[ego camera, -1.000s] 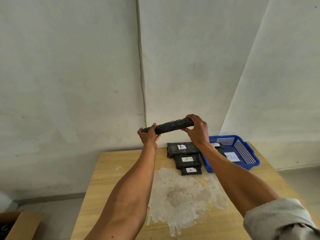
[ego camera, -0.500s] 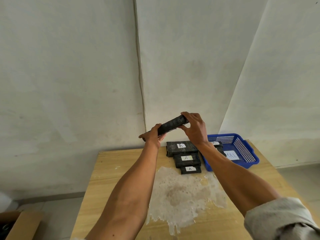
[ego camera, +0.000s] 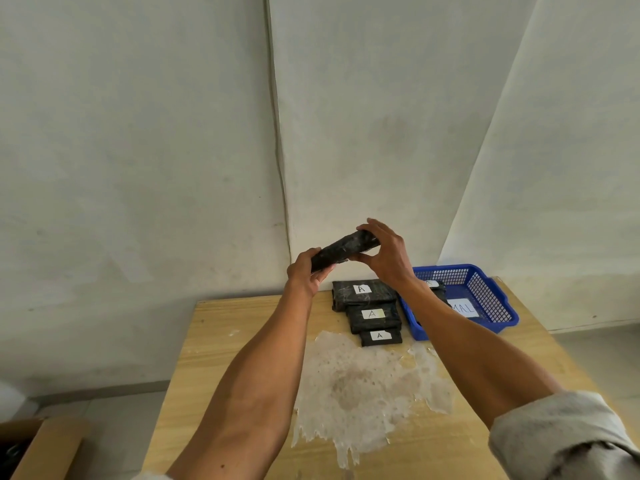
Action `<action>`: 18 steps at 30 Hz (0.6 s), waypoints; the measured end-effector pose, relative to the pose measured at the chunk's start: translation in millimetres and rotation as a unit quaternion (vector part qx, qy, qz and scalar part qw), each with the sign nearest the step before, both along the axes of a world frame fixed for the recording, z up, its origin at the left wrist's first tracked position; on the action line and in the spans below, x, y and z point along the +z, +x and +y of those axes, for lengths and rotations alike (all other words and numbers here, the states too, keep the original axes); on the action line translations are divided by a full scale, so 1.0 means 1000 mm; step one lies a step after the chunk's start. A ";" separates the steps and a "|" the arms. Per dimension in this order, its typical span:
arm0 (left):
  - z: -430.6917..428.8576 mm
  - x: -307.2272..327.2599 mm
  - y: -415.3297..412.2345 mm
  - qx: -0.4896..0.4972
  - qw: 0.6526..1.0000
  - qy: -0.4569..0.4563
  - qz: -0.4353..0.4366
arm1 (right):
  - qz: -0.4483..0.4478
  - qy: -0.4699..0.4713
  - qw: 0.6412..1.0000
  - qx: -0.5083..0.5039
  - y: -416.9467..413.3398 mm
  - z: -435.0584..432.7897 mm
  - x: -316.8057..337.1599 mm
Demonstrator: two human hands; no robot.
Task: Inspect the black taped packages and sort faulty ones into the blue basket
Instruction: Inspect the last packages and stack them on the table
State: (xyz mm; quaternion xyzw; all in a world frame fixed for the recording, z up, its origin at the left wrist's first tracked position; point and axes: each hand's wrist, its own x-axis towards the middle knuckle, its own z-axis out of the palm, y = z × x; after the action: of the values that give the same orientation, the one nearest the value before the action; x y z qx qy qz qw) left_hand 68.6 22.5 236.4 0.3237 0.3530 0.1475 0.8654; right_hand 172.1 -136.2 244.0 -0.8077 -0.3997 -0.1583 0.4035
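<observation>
Inspection in mid-air: a person holds a black taped package [ego camera: 341,252] tilted above the far edge of a wooden table [ego camera: 221,341]. The left hand [ego camera: 306,271] is curled round its lower end, and the right hand [ego camera: 386,258] pinches the raised end between thumb and fingertips. Below, a stack [ego camera: 372,311] of three packages marked "A" lies at the far edge, just beside the blue basket [ego camera: 485,292] at the far right corner. A second package [ego camera: 434,287] already lies in the basket, near a white label [ego camera: 464,308]. The light pinch on slick tape could let the raised end slip and drop the package onto the stack. A hurried turn could also leave one face unchecked and a fault missed.
</observation>
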 end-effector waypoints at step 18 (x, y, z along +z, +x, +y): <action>-0.020 0.010 0.019 -0.034 0.994 0.092 -0.051 | 0.123 0.020 0.989 -0.079 0.002 0.001 0.002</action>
State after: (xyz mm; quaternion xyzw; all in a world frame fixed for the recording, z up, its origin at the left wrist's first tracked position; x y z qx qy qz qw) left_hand 87.7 2.3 246.1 0.4058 0.2822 0.1663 0.8533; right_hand 173.9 -134.8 245.9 -0.8420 -0.2787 -0.0967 0.4517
